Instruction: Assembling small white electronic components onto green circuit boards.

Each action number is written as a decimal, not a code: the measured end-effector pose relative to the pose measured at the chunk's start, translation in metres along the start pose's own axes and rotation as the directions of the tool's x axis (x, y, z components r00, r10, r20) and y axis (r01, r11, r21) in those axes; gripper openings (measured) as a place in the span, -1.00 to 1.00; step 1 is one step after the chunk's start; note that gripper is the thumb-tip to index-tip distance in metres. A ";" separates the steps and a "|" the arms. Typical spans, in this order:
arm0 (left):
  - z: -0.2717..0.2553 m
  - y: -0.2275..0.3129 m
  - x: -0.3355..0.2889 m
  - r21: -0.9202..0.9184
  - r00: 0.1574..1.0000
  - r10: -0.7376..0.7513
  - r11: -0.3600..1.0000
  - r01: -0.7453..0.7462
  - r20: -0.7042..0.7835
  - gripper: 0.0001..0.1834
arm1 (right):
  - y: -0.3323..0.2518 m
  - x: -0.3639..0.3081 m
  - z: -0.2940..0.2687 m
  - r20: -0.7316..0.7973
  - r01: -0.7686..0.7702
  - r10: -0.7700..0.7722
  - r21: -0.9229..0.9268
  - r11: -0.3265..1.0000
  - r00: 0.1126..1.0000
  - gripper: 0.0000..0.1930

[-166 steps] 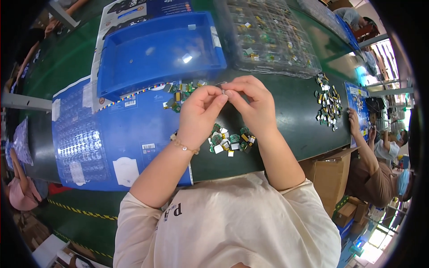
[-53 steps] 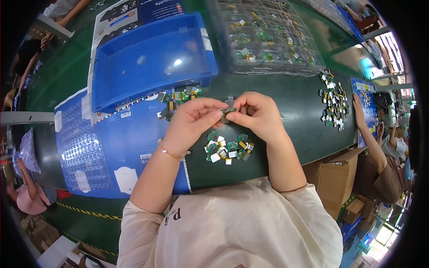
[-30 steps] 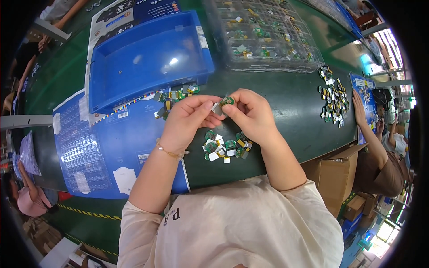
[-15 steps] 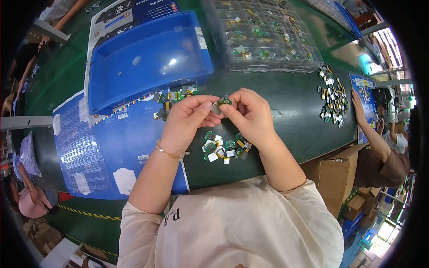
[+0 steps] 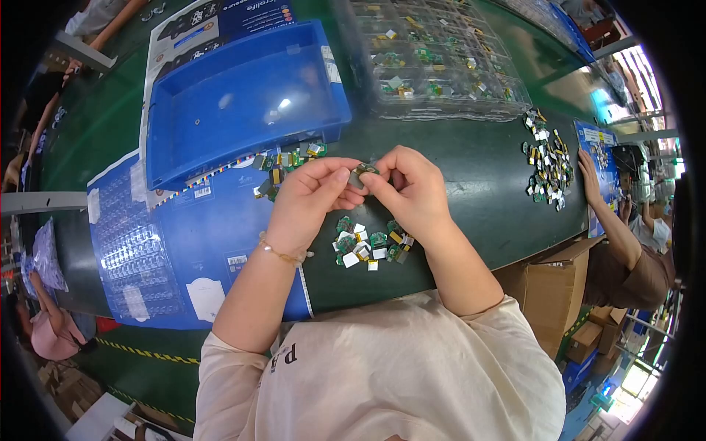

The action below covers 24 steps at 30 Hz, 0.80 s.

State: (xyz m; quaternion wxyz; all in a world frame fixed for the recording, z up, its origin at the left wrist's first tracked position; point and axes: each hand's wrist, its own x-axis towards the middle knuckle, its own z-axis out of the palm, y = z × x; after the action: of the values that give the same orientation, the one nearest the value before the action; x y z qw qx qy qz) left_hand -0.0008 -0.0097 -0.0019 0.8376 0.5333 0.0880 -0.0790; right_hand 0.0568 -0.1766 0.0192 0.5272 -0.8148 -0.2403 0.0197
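Observation:
A small green circuit board with a grey piece attached (image 5: 358,177) is pinched between the fingertips of both my hands, above the dark green table. Thumb and fingers of my left hand (image 5: 323,189) close on its left side. From the right, my right hand (image 5: 407,184) grips the other side, its thumb pressed against the board. Just below the hands lies a loose pile of similar boards (image 5: 373,243), with white, green and yellow parts. Another small cluster of boards (image 5: 288,158) lies left of my left hand, beside a blue bin.
The blue bin (image 5: 243,103) stands at the far left on printed blue sheets. A clear plastic tray (image 5: 125,250) rests nearer. Stacked clear compartment trays (image 5: 441,66) hold boards at the back. To the right are a bigger board pile (image 5: 548,162), a co-worker's arm (image 5: 614,213) and a cardboard box (image 5: 544,294).
The board in my fingers has tilted slightly, showing less of its green side. Both hands stay in nearly the same place.

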 end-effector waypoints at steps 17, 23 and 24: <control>0.000 -0.001 -0.004 0.095 0.993 0.118 0.989 -0.116 -0.010 -0.87 | 0.011 -0.004 0.008 0.103 -0.129 0.094 0.425 0.896 0.990 -0.64; -0.004 0.000 -0.001 0.089 1.000 0.012 0.996 -0.010 -0.022 -0.85 | 0.008 -0.001 0.006 -0.002 0.116 -0.116 0.045 0.992 0.993 -0.82; -0.003 0.000 -0.001 0.026 0.999 -0.019 0.999 0.020 -0.043 -0.84 | 0.007 0.000 0.006 -0.001 0.117 -0.117 0.046 0.992 0.993 -0.82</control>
State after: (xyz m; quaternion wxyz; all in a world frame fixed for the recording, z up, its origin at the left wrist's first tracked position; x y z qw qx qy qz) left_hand -0.0017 -0.0074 -0.0029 0.8276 0.5450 0.1103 -0.0769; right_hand 0.0577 -0.1735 0.0099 0.5459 -0.7869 -0.2875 -0.0050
